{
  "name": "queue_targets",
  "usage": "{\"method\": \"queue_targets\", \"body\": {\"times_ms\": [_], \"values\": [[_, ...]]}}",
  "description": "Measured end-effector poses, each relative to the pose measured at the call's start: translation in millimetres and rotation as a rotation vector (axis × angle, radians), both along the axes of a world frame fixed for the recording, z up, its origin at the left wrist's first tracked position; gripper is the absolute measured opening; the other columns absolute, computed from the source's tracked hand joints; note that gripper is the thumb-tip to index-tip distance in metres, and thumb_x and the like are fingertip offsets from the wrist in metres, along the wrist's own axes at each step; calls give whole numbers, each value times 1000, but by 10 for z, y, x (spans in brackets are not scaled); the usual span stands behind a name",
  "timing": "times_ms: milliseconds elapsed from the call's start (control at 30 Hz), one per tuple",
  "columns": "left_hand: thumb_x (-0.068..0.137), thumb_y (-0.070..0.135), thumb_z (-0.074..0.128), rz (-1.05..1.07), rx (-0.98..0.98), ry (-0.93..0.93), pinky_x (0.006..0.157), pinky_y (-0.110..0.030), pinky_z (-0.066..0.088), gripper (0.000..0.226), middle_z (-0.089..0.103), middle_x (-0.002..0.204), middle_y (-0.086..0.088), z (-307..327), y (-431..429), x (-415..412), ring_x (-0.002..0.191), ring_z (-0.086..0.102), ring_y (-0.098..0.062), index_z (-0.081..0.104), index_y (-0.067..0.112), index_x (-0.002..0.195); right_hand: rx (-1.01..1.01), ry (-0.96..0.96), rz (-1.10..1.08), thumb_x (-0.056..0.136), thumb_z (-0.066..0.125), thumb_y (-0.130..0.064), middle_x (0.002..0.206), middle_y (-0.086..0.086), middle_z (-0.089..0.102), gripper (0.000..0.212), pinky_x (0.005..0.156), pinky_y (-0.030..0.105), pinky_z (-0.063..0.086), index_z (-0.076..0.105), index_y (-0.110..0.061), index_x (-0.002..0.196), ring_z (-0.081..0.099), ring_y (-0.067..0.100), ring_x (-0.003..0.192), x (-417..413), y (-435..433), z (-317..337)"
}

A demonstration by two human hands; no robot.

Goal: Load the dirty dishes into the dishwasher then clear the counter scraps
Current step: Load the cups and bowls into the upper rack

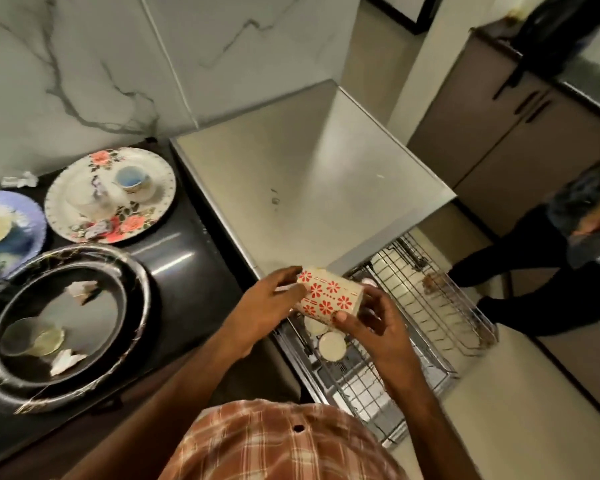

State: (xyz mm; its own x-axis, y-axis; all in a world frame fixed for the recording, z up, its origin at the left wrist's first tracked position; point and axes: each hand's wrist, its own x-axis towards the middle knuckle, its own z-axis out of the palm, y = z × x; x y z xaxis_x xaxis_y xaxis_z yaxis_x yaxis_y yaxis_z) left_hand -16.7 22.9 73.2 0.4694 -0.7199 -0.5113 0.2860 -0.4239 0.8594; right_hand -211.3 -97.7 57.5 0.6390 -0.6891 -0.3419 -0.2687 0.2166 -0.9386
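A white cup with red flower prints [326, 297] lies on its side in the air above the pulled-out dishwasher rack [426, 344]. My left hand [267, 306] grips its left end and my right hand [374, 320] grips its right end and underside. Two white cups [331, 346] stand upside down in the rack just below. On the dark counter sit a floral plate [153, 209] bearing a blue-lined teacup [132, 180], a blue plate [32, 216] at the left edge, and stacked black plates [132, 271] with paper scraps [66, 362] and a glass.
The dishwasher's steel top [291, 168] lies right of the counter. Crumpled paper [20, 180] sits by the marble wall. Another person's legs [520, 278] and hand stand at the right, beside the rack. Brown cabinets [499, 126] line the far right.
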Motion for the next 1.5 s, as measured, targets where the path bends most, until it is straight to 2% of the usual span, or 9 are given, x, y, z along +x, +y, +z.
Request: {"method": "queue_targets", "body": {"times_ms": [167,367,467,633,800,933,1100,1300,1500], "values": [[91,54,66,-122,180,-225,100,-31,51,52,56,133,15,-219,-328,-255,118,59,-7,53,40,140,-127,253,-4,76,90,-38,126,-8,62,66,70,15,58,49,-31,127,64,7,112,-473,-222,-466],[95,45,64,-149,283,-300,99,-27,45,40,62,123,15,-420,-410,-464,117,59,-8,60,32,133,-142,632,9,63,92,-47,118,2,57,76,79,43,63,49,-21,120,65,20,103,-835,-376,-1458],[95,45,64,-132,341,-343,92,-26,45,41,63,106,18,-503,-346,-541,110,60,-10,61,31,133,-156,784,85,66,92,-46,117,5,52,80,86,41,58,47,-15,124,63,29,108,-844,-376,-1798],[94,48,65,-118,453,-392,105,-33,46,47,60,137,9,-568,-262,-644,123,56,-10,58,31,137,-265,939,282,77,85,-51,136,19,49,97,90,40,54,35,2,141,59,38,121,-668,-373,-2154],[95,45,64,-97,477,-419,100,-26,43,45,58,138,3,-522,-195,-706,127,55,-13,58,29,137,-359,1013,345,73,88,-47,133,21,54,100,87,41,60,36,6,140,65,36,116,-527,-374,-2343],[95,45,63,-51,502,-405,102,-28,45,44,56,139,6,-528,-60,-779,128,54,-12,59,29,136,-339,1007,349,77,86,-35,127,23,57,79,88,43,60,45,6,129,63,38,116,-471,-311,-2476],[95,48,62,-12,543,-386,94,-23,41,41,54,139,9,-559,142,-812,126,53,-9,60,33,133,-180,997,261,68,95,-33,120,25,59,95,78,38,54,40,13,131,66,41,110,-441,-218,-2596],[96,48,61,-3,552,-386,93,-22,39,37,53,139,11,-610,239,-823,125,51,-6,61,34,130,-107,991,291,73,93,-28,136,28,49,97,97,47,52,34,11,140,53,43,127,-414,-243,-2696],[95,50,60,-55,529,-387,97,-25,41,37,52,140,10,-670,152,-830,124,51,-6,61,36,129,-51,1019,408,83,82,-37,135,20,59,75,96,39,50,47,3,136,59,38,125,-477,-534,-2607]]}}
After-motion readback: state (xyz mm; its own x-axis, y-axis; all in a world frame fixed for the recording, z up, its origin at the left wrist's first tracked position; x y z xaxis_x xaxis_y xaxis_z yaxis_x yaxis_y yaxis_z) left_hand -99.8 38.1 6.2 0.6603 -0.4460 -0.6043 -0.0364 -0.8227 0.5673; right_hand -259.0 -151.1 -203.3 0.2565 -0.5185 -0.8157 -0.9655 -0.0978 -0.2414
